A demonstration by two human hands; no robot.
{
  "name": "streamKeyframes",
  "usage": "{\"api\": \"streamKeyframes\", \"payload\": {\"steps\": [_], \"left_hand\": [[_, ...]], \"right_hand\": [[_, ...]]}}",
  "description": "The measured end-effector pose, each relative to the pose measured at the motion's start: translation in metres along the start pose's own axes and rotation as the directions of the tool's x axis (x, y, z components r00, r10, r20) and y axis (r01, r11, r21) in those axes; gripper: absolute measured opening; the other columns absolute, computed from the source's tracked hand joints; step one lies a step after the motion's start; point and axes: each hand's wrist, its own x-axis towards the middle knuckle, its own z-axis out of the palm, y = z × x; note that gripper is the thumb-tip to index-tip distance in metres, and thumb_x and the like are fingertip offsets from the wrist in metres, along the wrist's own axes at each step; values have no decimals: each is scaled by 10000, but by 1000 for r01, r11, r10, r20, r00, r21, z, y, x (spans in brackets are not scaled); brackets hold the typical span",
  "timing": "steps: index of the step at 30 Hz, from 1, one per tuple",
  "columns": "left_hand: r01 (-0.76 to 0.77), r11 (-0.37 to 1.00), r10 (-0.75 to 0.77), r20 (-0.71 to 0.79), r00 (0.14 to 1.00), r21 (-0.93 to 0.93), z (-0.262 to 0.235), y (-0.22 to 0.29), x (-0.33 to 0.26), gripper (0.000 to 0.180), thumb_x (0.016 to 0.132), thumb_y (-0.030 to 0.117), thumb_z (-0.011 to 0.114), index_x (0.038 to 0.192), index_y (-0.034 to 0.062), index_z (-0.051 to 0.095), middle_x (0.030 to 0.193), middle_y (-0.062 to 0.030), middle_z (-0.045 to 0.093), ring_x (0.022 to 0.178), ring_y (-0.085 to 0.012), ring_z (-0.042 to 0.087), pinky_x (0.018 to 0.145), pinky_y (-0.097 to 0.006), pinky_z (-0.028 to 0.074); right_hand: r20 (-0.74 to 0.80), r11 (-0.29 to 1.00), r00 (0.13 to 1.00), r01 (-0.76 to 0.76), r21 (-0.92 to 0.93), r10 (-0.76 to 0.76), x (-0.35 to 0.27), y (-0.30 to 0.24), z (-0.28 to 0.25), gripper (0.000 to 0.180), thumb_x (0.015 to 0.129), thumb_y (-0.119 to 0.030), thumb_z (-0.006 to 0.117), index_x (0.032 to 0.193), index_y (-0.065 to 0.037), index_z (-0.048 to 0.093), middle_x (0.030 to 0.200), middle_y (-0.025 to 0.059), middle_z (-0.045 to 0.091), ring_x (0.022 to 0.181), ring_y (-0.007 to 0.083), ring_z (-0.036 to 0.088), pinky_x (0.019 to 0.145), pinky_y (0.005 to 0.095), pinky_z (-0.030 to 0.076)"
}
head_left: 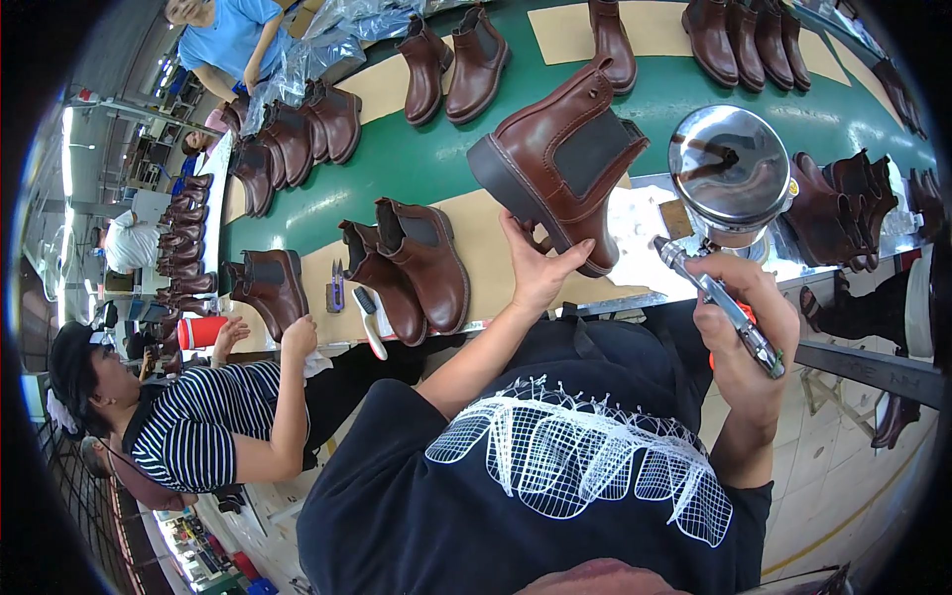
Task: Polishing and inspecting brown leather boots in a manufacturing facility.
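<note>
My left hand (540, 270) is closed around the toe end of a brown leather ankle boot (565, 149). The boot is tilted in the air above the table, its dark sole facing left and its grey elastic side panel toward me. In my right hand (751, 332) is a metal spray gun (724, 309), gripped by its body to the right of the boot. A shiny round metal cup (729, 164) sits at the gun's front. The gun's nozzle points toward the boot, with a gap between them. Whether a finger presses the trigger is hard to see.
A pair of brown boots (424, 268), a brush (370, 322) and purple-handled snips (338, 290) lie left on brown paper. More boots (848, 208) stand right on the green table (535, 94). At left a co-worker in stripes (223, 412) handles another boot (270, 288).
</note>
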Motion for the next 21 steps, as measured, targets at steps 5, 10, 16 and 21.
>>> {"api": "streamKeyframes", "payload": {"steps": [5,10,16,21], "left_hand": [[-13,998,14,-6,1000,60,2,5,0,999,679,106,876,1395,87,179,1332,-118,339,1241,-243,423,967,-410,508],[-3,999,4,-12,1000,37,5,13,0,1000,676,88,871,1396,83,178,1333,-121,339,1251,-243,428,972,-406,503],[-21,999,21,-10,1000,44,4,9,1,1012,675,75,867,1406,78,168,1338,-123,336,1255,-239,424,962,-399,510],[-63,996,63,-4,998,57,3,6,3,1004,686,71,864,1411,55,168,1305,-125,393,1206,-228,465,943,-385,512]], "right_hand": [[26,1000,1000,-12,-15,12,0,-5,4,283,771,-207,785,1002,-62,711,931,40,704,786,152,548,790,290,384],[52,999,999,17,-28,-16,-2,-6,7,288,765,-216,789,1003,-72,714,940,35,710,783,146,576,794,290,369],[92,998,995,52,-33,-49,-2,-6,11,307,766,-241,790,1010,-71,711,941,35,713,775,137,597,802,292,353],[148,999,988,40,23,-43,-3,-4,9,318,767,-251,791,1017,-71,713,948,41,715,777,137,600,802,293,346]]}}
